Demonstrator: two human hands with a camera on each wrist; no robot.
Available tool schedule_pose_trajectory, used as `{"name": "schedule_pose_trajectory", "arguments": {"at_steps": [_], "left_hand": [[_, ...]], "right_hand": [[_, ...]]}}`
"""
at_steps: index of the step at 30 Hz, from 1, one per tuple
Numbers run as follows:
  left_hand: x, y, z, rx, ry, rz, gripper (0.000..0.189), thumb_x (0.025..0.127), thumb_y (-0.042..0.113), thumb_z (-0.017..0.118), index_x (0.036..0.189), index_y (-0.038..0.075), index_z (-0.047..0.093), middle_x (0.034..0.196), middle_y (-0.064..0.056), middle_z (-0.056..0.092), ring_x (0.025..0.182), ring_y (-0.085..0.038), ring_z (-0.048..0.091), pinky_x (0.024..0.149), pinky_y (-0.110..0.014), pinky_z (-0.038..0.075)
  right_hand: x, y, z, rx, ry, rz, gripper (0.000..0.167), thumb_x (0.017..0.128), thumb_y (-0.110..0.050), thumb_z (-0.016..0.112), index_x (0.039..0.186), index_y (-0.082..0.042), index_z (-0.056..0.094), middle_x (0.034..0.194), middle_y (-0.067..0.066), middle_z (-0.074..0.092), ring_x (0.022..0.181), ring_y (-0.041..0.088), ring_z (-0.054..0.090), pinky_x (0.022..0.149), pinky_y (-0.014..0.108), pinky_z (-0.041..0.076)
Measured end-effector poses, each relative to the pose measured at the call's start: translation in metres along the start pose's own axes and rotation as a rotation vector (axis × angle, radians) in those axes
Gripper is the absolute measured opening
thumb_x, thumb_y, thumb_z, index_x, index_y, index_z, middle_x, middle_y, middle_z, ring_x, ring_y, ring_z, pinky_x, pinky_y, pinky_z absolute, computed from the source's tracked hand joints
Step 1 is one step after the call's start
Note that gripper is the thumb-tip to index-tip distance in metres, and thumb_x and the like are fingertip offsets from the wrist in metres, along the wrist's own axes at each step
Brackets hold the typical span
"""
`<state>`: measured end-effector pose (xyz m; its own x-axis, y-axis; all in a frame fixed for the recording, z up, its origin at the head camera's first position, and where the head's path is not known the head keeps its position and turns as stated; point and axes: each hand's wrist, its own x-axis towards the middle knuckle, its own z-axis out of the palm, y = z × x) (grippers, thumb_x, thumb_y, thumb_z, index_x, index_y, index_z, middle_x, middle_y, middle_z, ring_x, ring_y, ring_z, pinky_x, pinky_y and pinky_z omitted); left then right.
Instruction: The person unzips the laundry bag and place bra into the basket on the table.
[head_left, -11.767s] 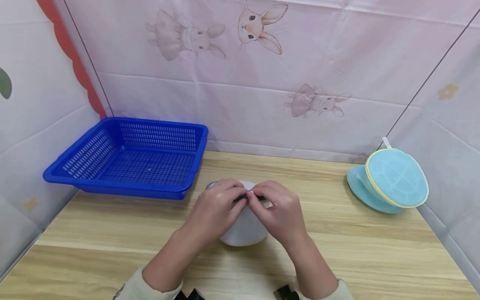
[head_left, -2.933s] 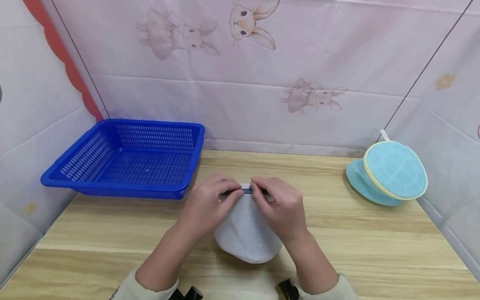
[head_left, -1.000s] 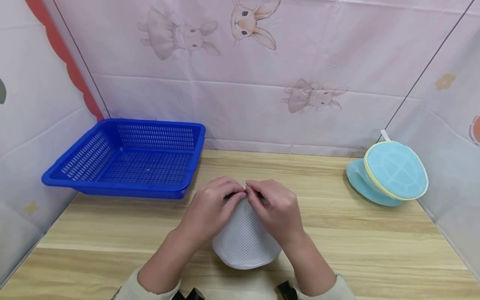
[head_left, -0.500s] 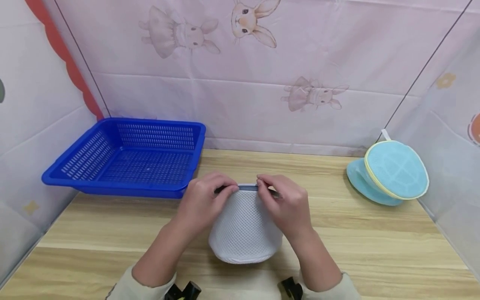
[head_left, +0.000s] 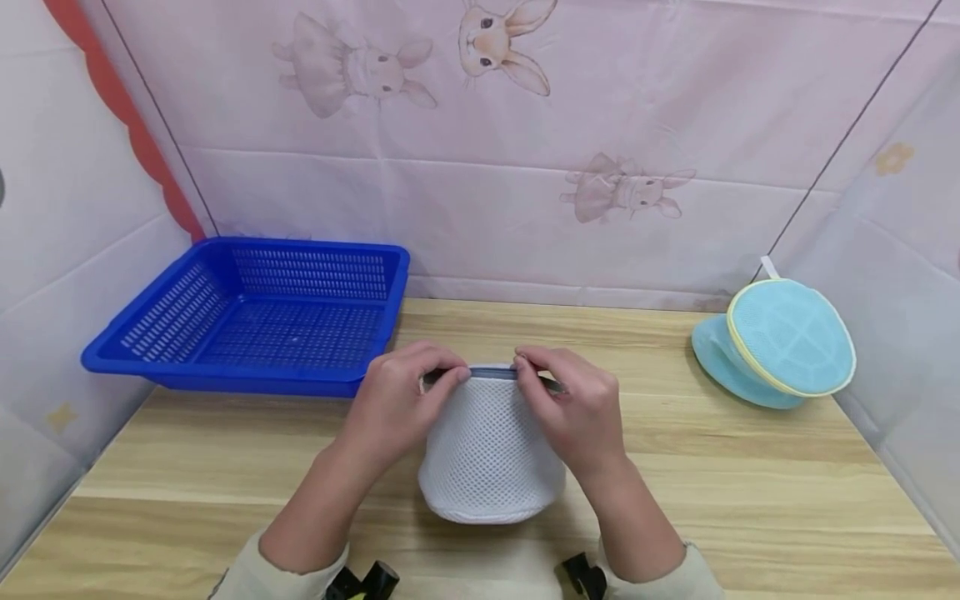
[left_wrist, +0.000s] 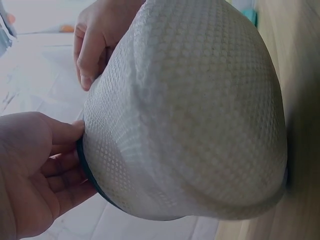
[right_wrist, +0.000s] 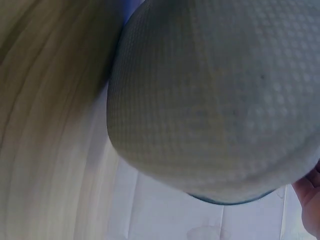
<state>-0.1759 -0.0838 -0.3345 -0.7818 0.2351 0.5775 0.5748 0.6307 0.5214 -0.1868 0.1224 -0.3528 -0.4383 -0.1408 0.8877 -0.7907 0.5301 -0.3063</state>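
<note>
A white mesh laundry bag (head_left: 491, 458) with a rounded base is held just in front of me, its grey zipper (head_left: 492, 373) along the top edge. My left hand (head_left: 397, 396) pinches the left part of the zipper edge between thumb and fingers. At the other end of the visible zipper, my right hand (head_left: 576, 404) pinches the edge; its fingers hide whether the slider is there. In the left wrist view the left hand (left_wrist: 37, 167) grips the dark-edged rim. The mesh bag (right_wrist: 200, 110) fills most of the right wrist view, with part of the right hand (right_wrist: 311, 200) beside it.
A blue plastic basket (head_left: 367, 377) with slotted walls stands at the back left. Near the back right of the wooden table (head_left: 712, 500) lies a light blue mesh bag (head_left: 791, 337) with yellow trim. A rabbit-print cloth (head_left: 480, 225) hangs behind.
One second ago my hands met at the top of the bag. Since then they have spread apart along the zipper, uncovering a longer stretch of it; both keep their pinch.
</note>
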Motion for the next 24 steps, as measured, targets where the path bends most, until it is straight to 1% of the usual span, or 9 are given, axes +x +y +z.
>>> {"name": "schedule_pose_trajectory", "arguments": {"at_steps": [3, 5, 7, 11, 15, 20, 24], "left_hand": [[0.001, 0.003, 0.001, 0.007, -0.015, -0.018, 0.004, 0.089, 0.014, 0.074, 0.090, 0.011, 0.076, 0.090, 0.002, 0.072, 0.085, -0.009, 0.067, 0.067, -0.026, 0.057], [0.001, 0.005, 0.002, 0.002, -0.015, -0.016, 0.004, 0.088, 0.014, 0.074, 0.090, 0.010, 0.076, 0.090, 0.002, 0.072, 0.085, -0.009, 0.067, 0.067, -0.026, 0.057], [0.002, 0.008, 0.005, -0.004, -0.011, 0.002, 0.004, 0.088, 0.013, 0.075, 0.089, 0.010, 0.076, 0.090, 0.002, 0.072, 0.086, -0.010, 0.067, 0.069, -0.027, 0.057], [0.000, 0.014, 0.010, -0.016, -0.001, 0.058, 0.004, 0.087, 0.013, 0.076, 0.089, 0.009, 0.075, 0.091, 0.001, 0.072, 0.088, -0.010, 0.068, 0.073, -0.026, 0.058], [-0.002, 0.018, 0.013, -0.021, 0.010, 0.087, 0.004, 0.088, 0.011, 0.075, 0.089, 0.008, 0.075, 0.091, 0.001, 0.071, 0.087, -0.010, 0.068, 0.073, -0.024, 0.057], [-0.001, 0.017, 0.013, -0.011, 0.016, 0.096, 0.003, 0.089, 0.009, 0.073, 0.089, 0.007, 0.075, 0.090, -0.001, 0.072, 0.086, -0.011, 0.068, 0.073, -0.025, 0.057], [0.001, 0.012, 0.009, 0.005, 0.021, 0.071, 0.003, 0.089, 0.009, 0.073, 0.089, 0.007, 0.075, 0.090, -0.002, 0.072, 0.087, -0.014, 0.070, 0.074, -0.027, 0.058]], "right_hand": [[0.001, 0.000, 0.000, 0.016, 0.011, 0.004, 0.007, 0.083, -0.004, 0.071, 0.087, 0.000, 0.075, 0.082, 0.009, 0.075, 0.074, 0.018, 0.073, 0.067, 0.026, 0.060], [0.002, -0.001, 0.001, 0.027, 0.014, 0.001, 0.007, 0.083, -0.004, 0.071, 0.087, 0.001, 0.075, 0.081, 0.010, 0.075, 0.073, 0.019, 0.073, 0.066, 0.025, 0.060], [0.003, -0.002, 0.002, 0.036, 0.012, -0.008, 0.007, 0.082, -0.003, 0.072, 0.087, 0.001, 0.075, 0.081, 0.010, 0.075, 0.073, 0.019, 0.073, 0.065, 0.025, 0.059], [0.003, -0.005, 0.006, 0.031, -0.012, -0.044, 0.008, 0.082, -0.003, 0.071, 0.088, 0.001, 0.075, 0.081, 0.010, 0.075, 0.072, 0.019, 0.073, 0.065, 0.026, 0.059], [0.002, -0.006, 0.008, 0.010, -0.019, -0.074, 0.009, 0.084, -0.005, 0.069, 0.088, 0.001, 0.075, 0.080, 0.010, 0.074, 0.070, 0.018, 0.071, 0.063, 0.028, 0.059], [0.002, -0.005, 0.007, 0.015, -0.024, -0.076, 0.009, 0.085, -0.004, 0.068, 0.088, 0.001, 0.074, 0.080, 0.010, 0.074, 0.070, 0.018, 0.071, 0.062, 0.026, 0.059], [0.004, -0.002, 0.001, 0.019, -0.023, -0.041, 0.007, 0.084, -0.002, 0.069, 0.087, 0.002, 0.074, 0.080, 0.011, 0.074, 0.072, 0.019, 0.072, 0.060, 0.025, 0.059]]}}
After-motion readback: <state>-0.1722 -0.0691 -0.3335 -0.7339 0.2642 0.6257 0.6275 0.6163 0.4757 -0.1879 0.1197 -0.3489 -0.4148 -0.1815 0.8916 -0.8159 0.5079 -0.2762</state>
